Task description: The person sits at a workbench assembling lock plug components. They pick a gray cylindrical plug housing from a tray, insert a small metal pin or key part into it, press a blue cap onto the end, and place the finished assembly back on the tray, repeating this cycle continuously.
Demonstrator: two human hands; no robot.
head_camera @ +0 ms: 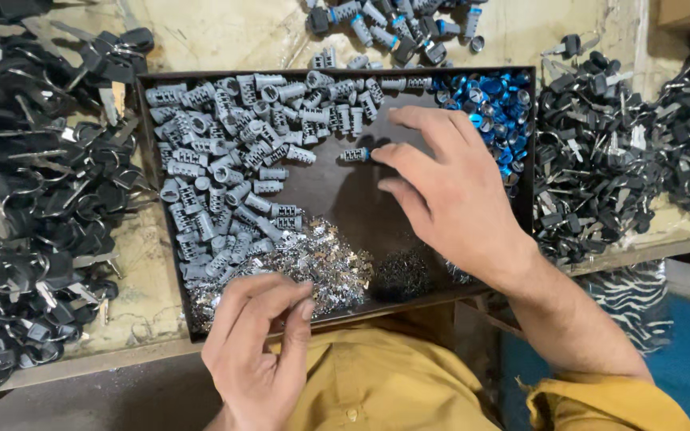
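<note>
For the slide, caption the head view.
Right hand reaches a grey cylinder in a dark tray; left hand pinches.

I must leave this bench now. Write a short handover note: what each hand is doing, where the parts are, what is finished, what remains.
Left hand: at the tray's near edge, fingertips pinched over the pile of small metal wafers; whether it holds one is unclear.
Right hand: fingertips on one grey lock cylinder lying apart on the dark tray.
Grey cylinders heaped left, blue caps at the far right corner.
Done: capped cylinders lie beyond the tray.
Left: the grey heap.
</note>
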